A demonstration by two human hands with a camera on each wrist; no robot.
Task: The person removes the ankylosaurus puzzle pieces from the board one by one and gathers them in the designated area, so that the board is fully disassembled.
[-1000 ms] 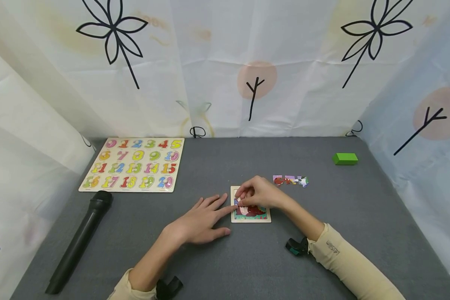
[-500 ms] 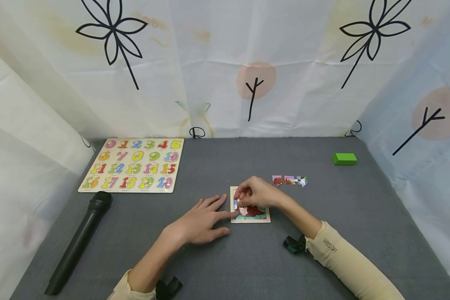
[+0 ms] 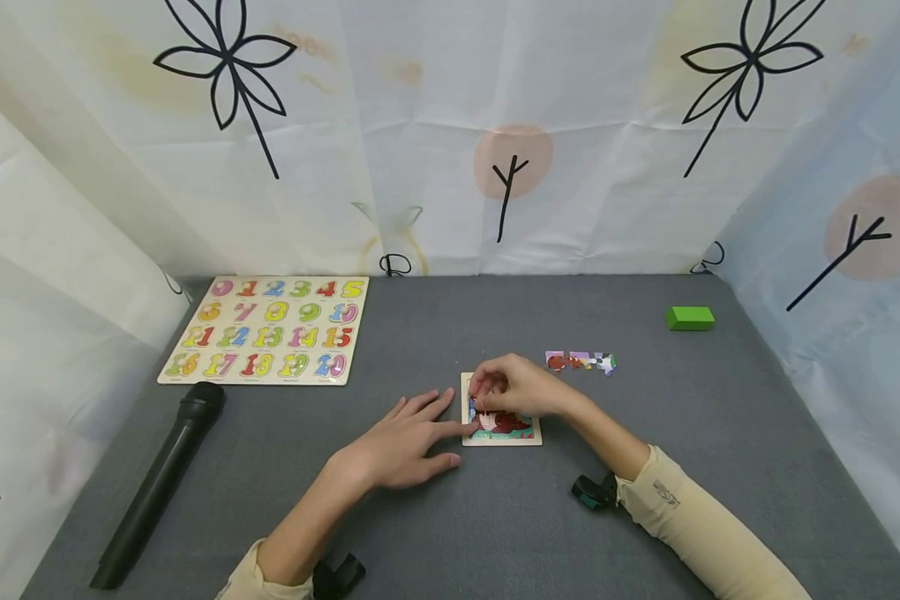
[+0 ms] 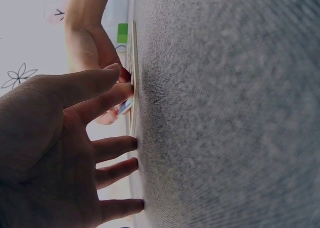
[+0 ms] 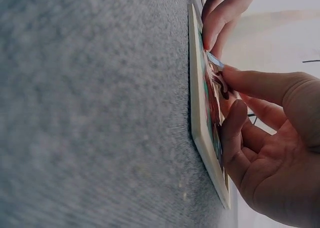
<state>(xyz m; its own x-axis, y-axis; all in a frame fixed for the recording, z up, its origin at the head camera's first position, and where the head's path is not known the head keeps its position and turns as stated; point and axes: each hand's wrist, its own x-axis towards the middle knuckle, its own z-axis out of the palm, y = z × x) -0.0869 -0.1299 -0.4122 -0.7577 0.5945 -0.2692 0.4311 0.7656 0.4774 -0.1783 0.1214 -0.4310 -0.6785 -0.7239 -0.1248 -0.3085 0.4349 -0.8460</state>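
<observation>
A small wooden jigsaw puzzle [image 3: 503, 442] lies on the grey table, its pale frame round a dark red and teal picture. My right hand [image 3: 523, 387] reaches over its upper left part and pinches a puzzle piece [image 5: 217, 66] between thumb and finger. In the right wrist view that piece stands tilted up from the board. The left hand [image 3: 401, 442] is spread with straight fingers; its index fingertip presses the puzzle's left side, while the other fingertips rest on the table. Fingers hide part of the picture.
Several loose puzzle pieces [image 3: 581, 361] lie in a row behind the right hand. A number board [image 3: 266, 330] is at the back left, with a black microphone [image 3: 157, 487] before it. At the back right sits a green block [image 3: 690, 318]. Cloth walls [image 3: 435, 150] enclose the table.
The piece under my right fingers has tilted a little, showing less of its light blue part. Both hands stay in nearly the same place.
</observation>
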